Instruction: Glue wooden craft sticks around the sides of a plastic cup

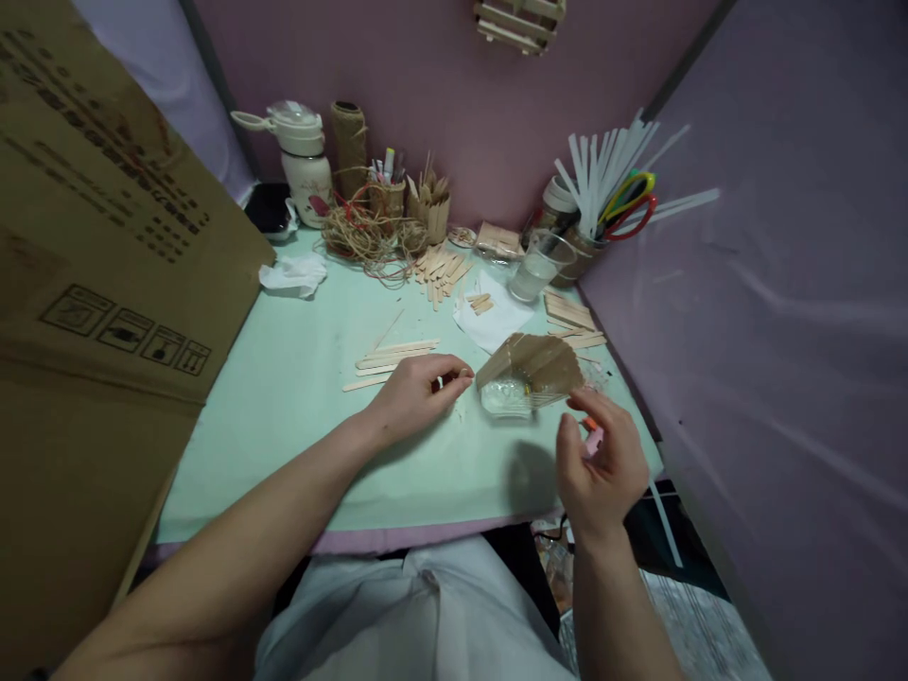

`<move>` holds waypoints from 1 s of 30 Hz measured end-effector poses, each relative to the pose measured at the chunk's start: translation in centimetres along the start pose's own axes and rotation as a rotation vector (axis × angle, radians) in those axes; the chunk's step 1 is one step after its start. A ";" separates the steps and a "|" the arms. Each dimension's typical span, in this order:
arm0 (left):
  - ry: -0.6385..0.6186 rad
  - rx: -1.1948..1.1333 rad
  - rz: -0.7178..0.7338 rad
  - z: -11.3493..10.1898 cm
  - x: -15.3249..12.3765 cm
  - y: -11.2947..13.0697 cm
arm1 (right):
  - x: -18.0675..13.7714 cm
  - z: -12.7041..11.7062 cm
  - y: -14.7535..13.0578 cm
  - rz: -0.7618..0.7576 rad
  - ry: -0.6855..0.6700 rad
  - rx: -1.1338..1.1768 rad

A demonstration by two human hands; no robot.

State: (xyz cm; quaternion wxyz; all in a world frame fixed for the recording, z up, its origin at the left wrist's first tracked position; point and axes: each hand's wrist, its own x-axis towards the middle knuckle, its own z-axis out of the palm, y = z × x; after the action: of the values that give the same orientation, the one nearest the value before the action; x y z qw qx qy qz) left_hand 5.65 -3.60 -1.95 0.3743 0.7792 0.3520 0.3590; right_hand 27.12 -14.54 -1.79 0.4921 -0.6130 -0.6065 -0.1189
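Observation:
My left hand (pixel 418 390) rests on the pale green table (pixel 298 397), fingers curled with the tips pinched near a small object beside a brown paper fan-shaped piece (pixel 535 361). A clear plastic bit (pixel 505 397) lies under that piece. My right hand (pixel 602 454) hovers near the table's right front edge, fingers closed round a small pink and orange thing (pixel 593 433). Three long wooden sticks (pixel 390 359) lie just beyond my left hand.
A large cardboard sheet (pixel 92 284) leans on the left. At the back stand a bottle (pixel 304 161), a twine spool (pixel 349 142), tangled twine (pixel 369 236), loose sticks (pixel 440 270), a plastic cup (pixel 539 265) and a jar of white straws with scissors (pixel 610 189).

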 end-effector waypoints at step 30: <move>0.219 -0.452 -0.350 -1.1 0.2 -0.1 | 1.5 -4.4 4.3 1.240 -0.004 0.879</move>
State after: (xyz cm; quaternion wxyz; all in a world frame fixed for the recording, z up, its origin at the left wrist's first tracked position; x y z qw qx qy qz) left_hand 4.80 -3.01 -1.40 0.5544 0.5603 0.4303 0.4399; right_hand 33.23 -15.93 -0.49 0.6667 -0.5894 -0.1431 0.4332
